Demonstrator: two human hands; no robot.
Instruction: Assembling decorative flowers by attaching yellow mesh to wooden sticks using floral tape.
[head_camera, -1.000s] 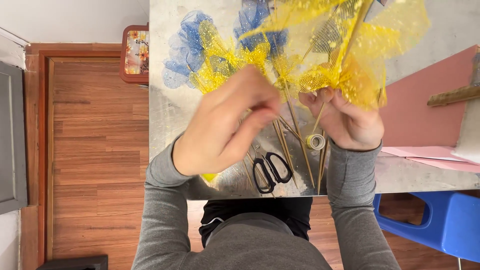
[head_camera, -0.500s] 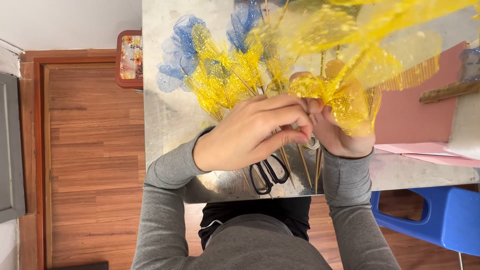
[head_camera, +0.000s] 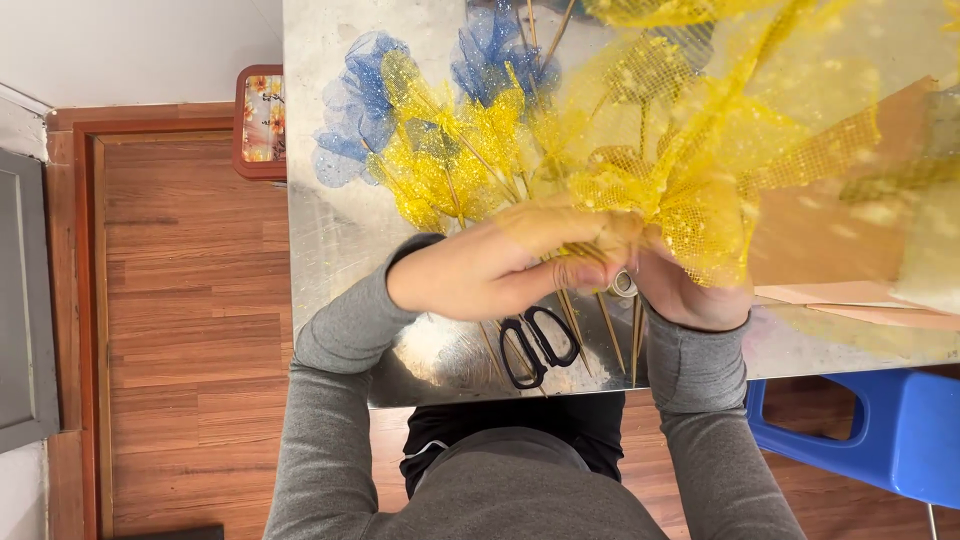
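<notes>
Holding a yellow mesh flower (head_camera: 690, 200) up over the middle of the worktop (head_camera: 330, 230), I have both hands closed at its base. My left hand (head_camera: 500, 265) reaches across from the left, its grip pinched around the gathered net and the top of the thin wooden stick (head_camera: 608, 325) that runs down from it toward the near edge. My right hand (head_camera: 690, 290) sits just beside it, touching it, curled shut under the same gathered spot, with most of its fingers hidden behind the yellow net. A small roll of tape (head_camera: 624, 284) shows right between my two hands; I cannot tell which hand carries it. The net spreads wide toward the far right corner and blurs, being close to my eyes. Flat on the worktop behind my left hand lie more finished flowers, a yellow bunch (head_camera: 440, 170) and two blue ones (head_camera: 350, 120) toward the far left, their sticks running under my hands. A pair of black scissors (head_camera: 535, 345) lies near the near edge, just below my left hand and apart from it. Pink paper (head_camera: 830, 240) covers the right side of the worktop. A blue chair (head_camera: 890, 430) stands past the near right corner, on the wooden floor (head_camera: 190, 300).
</notes>
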